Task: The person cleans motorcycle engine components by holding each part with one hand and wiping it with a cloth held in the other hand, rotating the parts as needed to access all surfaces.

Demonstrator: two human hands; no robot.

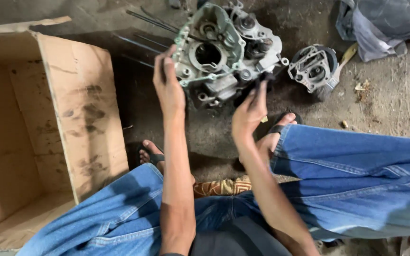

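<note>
A grey metal engine case (224,52) with long studs sticking out to the left stands on the dirty floor in front of me. My left hand (168,85) grips its left edge beside the round bore. My right hand (250,111) is at the case's lower right side, fingers bent around a dark part there; what exactly it holds is blurred. My forearms reach out over my knees in blue jeans.
A large open cardboard box (79,114) with oily stains lies at the left. A smaller metal engine part (313,68) and a wooden-handled tool (345,59) lie right of the case. A grey cloth (380,23) sits at the top right. My sandalled feet (150,154) rest below the case.
</note>
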